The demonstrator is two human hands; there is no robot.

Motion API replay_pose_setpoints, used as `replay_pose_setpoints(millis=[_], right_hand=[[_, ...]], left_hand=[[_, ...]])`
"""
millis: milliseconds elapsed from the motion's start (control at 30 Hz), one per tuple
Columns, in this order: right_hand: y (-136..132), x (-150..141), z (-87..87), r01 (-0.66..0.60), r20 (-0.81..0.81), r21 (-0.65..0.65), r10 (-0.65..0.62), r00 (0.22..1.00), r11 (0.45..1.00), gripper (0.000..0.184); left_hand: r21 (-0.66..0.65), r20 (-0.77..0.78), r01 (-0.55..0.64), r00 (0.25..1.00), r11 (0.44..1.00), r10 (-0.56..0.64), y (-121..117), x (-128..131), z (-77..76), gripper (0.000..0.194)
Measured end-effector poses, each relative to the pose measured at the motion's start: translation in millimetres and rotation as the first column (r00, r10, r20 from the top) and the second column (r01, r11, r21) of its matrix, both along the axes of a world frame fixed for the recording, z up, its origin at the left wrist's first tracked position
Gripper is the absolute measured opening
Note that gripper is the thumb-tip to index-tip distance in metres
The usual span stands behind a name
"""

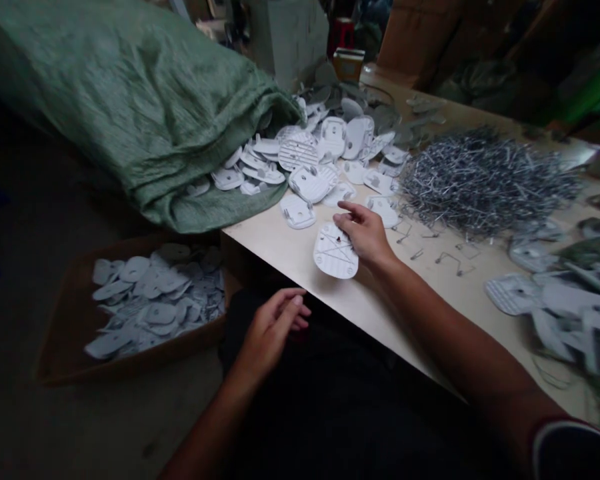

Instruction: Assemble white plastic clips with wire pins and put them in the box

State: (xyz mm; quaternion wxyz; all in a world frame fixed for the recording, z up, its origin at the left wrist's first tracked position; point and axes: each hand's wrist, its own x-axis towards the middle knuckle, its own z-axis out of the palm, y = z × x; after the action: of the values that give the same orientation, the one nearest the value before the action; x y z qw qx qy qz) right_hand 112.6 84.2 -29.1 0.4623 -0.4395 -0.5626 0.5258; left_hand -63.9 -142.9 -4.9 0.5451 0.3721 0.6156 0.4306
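Observation:
My right hand (364, 233) is at the upper right edge of a white ribbed plastic plate (332, 251), gripping it with its fingers. The plate has small holes near its rim and lies at the table's front edge. My left hand (273, 330) hangs below the table edge, fingers loosely curled and apart, holding nothing. A heap of similar white plastic plates (305, 157) spills from the mouth of a green woven sack (135, 113). Several bent wire clips (447, 261) lie to the right of my right hand, beside a large pile of metal wire clips (485, 180).
A cardboard box (130, 353) full of pale plates stands on the floor, left of the table's edge. More plates and a green sack lie at the table's right end (555, 307). Crates, sacks and a red stool stand in the dim background.

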Motion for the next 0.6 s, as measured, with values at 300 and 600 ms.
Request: replay_pose_setpoints(millis=[300,600], right_hand=[[-77.8,17.1,17.7,0.045,0.071,0.020,-0.046,0.996,0.999,0.046],[-81.0,44.8,39.3,-0.311,-0.133,-0.467,0.283,0.950,0.828,0.052]], left_hand=[[0.062,0.476,-0.100,0.878,0.993,0.059,39.2,43.7,0.9,0.068],[-0.096,0.577,-0.113,0.803,0.989,0.148,48.4,37.1,-12.6,0.049]])
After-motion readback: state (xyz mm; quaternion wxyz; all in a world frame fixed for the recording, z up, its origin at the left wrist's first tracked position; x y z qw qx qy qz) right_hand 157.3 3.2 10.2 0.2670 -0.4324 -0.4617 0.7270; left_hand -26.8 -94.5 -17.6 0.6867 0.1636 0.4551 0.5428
